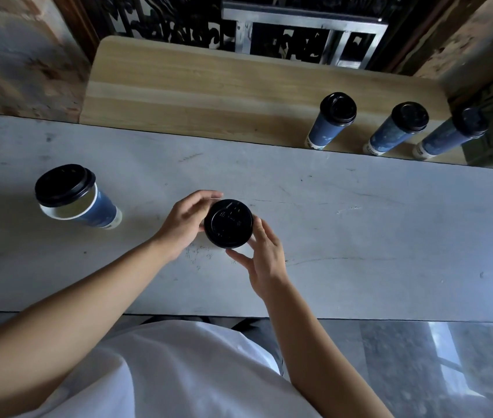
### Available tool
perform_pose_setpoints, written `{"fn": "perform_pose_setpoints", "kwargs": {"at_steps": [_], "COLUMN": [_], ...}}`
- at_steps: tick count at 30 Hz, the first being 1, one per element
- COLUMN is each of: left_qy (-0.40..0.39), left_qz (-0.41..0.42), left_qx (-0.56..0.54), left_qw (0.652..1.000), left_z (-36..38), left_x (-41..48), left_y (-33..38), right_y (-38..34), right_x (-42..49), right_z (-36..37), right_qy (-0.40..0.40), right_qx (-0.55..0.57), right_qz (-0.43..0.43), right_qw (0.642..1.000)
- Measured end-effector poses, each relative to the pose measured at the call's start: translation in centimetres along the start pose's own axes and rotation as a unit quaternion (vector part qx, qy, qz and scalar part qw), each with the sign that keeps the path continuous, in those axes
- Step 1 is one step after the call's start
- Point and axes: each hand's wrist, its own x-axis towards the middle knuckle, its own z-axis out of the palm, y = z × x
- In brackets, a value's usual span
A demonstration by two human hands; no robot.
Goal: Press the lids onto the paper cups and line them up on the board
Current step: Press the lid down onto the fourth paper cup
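Note:
A black lid (228,223) covers a paper cup on the grey table, seen from straight above so the cup body is hidden. My left hand (185,222) curls round its left side, fingers reaching over the far edge. My right hand (261,255) holds its right and near edge with thumb and fingers. To the left stands a blue cup (100,211) with a black lid (64,185) sitting loosely tilted on its rim. Three lidded blue cups (331,122) (397,129) (450,134) stand in a row along the right near edge of the wooden board (197,86).
The grey table (359,236) stretches left and right, its near edge just above my white shirt. The board lies behind it against a dark metal grille and frame (302,31). Rough walls close both sides. The board's left part is bare wood.

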Motion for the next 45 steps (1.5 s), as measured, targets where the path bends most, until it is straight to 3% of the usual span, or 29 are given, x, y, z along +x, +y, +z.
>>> {"fn": "perform_pose_setpoints", "kwargs": {"at_steps": [8,19,24,32,38,42,45], "left_qy": [0.004,0.188,0.126,0.006,0.013,0.033,0.088], "left_qz": [0.038,-0.016,-0.051,0.043,0.093,0.07,0.016], "left_qx": [-0.005,-0.015,-0.003,0.016,0.036,0.016,-0.048], "left_qw": [0.999,0.982,0.991,0.999,0.995,0.997,0.995], "left_z": [1.0,2.3,0.6,0.0,0.5,0.8,1.6], "left_x": [-1.1,-1.8,-0.4,0.4,0.6,0.2,-0.7], "left_y": [-0.4,-1.3,-0.4,-1.2,-2.0,-1.5,-1.2], "right_y": [0.5,-0.1,-1.1,-1.5,-1.1,-1.2,-0.5], "right_x": [-0.3,0.0,0.6,1.1,1.2,0.7,-0.1], "right_z": [-0.1,0.5,0.6,0.7,1.5,1.8,1.9], "right_qy": [0.003,0.011,0.003,-0.006,0.025,0.038,0.027], "right_qx": [-0.015,-0.031,-0.029,-0.034,-0.008,0.027,0.047], "right_qz": [-0.021,0.005,0.005,0.014,0.009,0.02,0.004], "right_qw": [1.0,0.999,1.0,0.999,1.0,0.999,0.998]}}
